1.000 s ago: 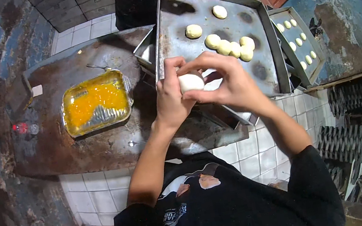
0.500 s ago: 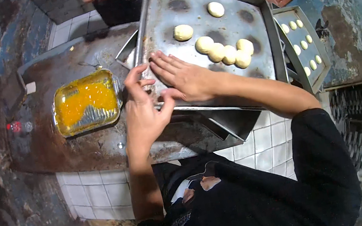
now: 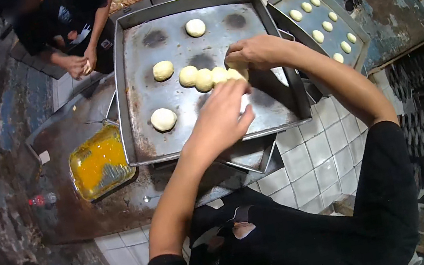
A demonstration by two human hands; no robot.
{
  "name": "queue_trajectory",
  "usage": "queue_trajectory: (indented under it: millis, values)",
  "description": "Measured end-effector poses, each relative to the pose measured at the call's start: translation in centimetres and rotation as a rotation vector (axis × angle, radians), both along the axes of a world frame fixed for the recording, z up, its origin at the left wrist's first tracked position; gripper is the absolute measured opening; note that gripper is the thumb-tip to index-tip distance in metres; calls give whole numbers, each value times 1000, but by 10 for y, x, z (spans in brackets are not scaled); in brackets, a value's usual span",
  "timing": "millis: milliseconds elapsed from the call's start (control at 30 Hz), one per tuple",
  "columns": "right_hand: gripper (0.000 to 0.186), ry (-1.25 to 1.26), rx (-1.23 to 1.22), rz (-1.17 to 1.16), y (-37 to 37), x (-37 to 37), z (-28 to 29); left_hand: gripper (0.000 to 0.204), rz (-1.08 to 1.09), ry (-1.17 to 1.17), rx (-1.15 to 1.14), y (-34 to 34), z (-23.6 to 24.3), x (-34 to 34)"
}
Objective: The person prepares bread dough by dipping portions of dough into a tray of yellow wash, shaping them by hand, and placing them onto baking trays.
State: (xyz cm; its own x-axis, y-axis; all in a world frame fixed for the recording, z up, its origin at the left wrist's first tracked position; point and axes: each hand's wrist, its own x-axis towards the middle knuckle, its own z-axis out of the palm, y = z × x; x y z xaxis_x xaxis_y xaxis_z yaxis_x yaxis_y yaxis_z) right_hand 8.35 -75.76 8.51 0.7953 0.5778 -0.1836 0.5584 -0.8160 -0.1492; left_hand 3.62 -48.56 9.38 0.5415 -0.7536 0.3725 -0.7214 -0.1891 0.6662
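Note:
A large metal tray (image 3: 145,138) holds pale dough balls. One (image 3: 163,119) sits at lower left, another (image 3: 163,70) farther back, a third (image 3: 195,27) at the rear, and a touching row (image 3: 188,76) crosses the middle. My left hand (image 3: 216,120) reaches over the row's right end, fingertips at the dough, thumb apart. Just beyond it, my right hand (image 3: 260,53) has curled fingers at the same cluster; what lies inside them is hidden.
A second tray (image 3: 351,54) of dough balls stands at right. On the worn table (image 3: 68,220) are a glass dish (image 3: 101,163) of yellow liquid and a red-labelled bottle (image 3: 41,200). A co-worker (image 3: 73,20) stands at upper left, hands (image 3: 80,62) holding something small.
The white ball I held a second ago now rests at the tray's lower left. Both my hands have moved rightward to the cluster. The view has shifted, bringing more of the co-worker in.

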Motion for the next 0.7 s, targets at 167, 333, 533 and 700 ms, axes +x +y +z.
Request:
queue_trajectory:
  millis: [167, 333, 533, 700]
  values:
    - [38, -123, 42, 151, -3, -11, 9, 15, -206, -30, 215, -54, -49, 35]
    - [31, 370, 396, -429, -8, -97, 89, 17, -123, 59, 191, -55, -49, 36]
    - [40, 185, 990, -649, 73, -181, 117, 42, -108, 682, -314, -19, -8, 2]
    - [33, -141, 1093, -675, 208, -158, 68, 56, 211, 795, -716, 65, 21, -27]
